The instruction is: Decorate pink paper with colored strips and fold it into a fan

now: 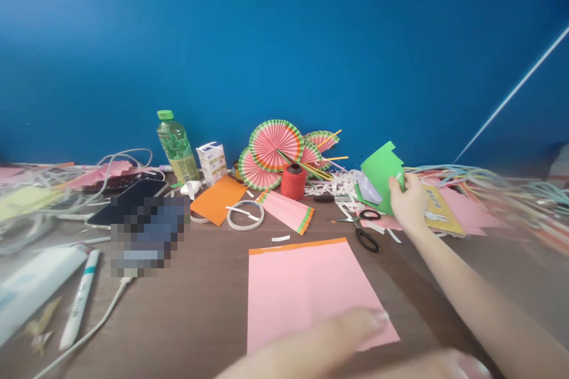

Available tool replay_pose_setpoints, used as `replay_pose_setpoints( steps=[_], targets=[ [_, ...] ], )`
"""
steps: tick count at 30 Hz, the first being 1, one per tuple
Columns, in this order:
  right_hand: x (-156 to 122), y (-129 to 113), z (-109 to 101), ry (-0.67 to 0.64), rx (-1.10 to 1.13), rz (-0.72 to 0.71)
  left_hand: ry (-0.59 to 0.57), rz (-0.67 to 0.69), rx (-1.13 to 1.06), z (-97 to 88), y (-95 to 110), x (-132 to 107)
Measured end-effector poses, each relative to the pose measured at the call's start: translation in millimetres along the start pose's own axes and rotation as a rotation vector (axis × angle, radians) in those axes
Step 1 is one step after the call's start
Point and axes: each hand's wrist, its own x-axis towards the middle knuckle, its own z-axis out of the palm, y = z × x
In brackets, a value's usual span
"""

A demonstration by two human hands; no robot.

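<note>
My right hand (408,200) reaches to the back right and pinches a sheet of green paper (383,172) with a notched edge, held tilted up. At the bottom, my left hand (324,340) shows only some fingers, stretched out and apart, close to the camera. They pass over a pink paper sheet (306,284) with an orange strip along its far edge; whether they touch it I cannot tell. Black-handled scissors (367,228) lie open between the pink sheet and my right hand. A yellow booklet (444,210) is just beyond my right wrist.
Pleated paper fans (275,145) lean at the wall behind a red thread spool (293,182). Nearby are a tape roll (245,216), orange paper (220,200), a folded pink strip stack (287,211) and paper shreds. Leftward stand a bottle (176,151), a marker (80,302) and a cabled phone.
</note>
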Motion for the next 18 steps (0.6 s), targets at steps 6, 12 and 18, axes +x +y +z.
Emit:
replay_pose_setpoints(
  steps=[6, 12, 18],
  targets=[
    [-16, -34, -11, -0.008, 0.090, -0.122, -0.036, -0.192, -0.162, -1.9, -76, 34],
    [-65, -74, -7, -0.271, 0.171, -0.452, 0.139, -0.649, -0.617, 27.5, -147, 35],
    [-100, -82, 7, -0.372, 0.164, -0.806, 0.210, -0.630, -0.781, 36.5, -153, 41]
  ],
)
